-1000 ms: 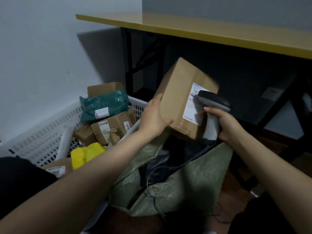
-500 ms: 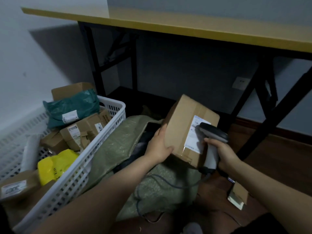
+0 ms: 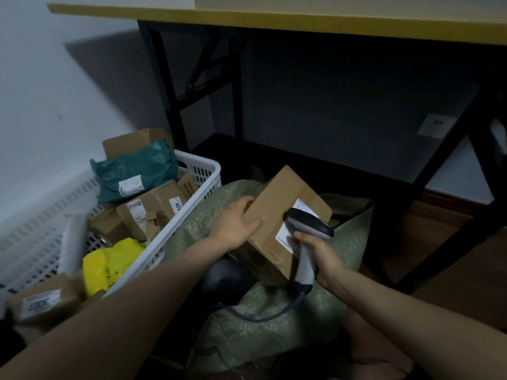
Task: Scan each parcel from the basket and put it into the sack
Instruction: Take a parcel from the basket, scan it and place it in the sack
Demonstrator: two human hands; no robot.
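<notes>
My left hand (image 3: 236, 223) grips the left side of a brown cardboard parcel (image 3: 277, 212) with a white label, held low in the mouth of the green woven sack (image 3: 274, 311). My right hand (image 3: 322, 256) holds a grey handheld scanner (image 3: 307, 242), its dark head lying over the parcel's label. The scanner's cable trails down across the sack. On the left stands the white plastic basket (image 3: 189, 212) with several parcels: a green mailer bag (image 3: 137, 171), brown boxes (image 3: 145, 212) and a yellow bag (image 3: 109, 264).
A yellow-topped table (image 3: 274, 17) with black legs (image 3: 170, 100) stands over the sack. A white wall lies to the left, a wall socket (image 3: 436, 124) at the right. Wooden floor shows at the right.
The parcel and both hands have dropped from chest height down into the sack's mouth, the scanner staying at the label. The view has shifted toward the sack.
</notes>
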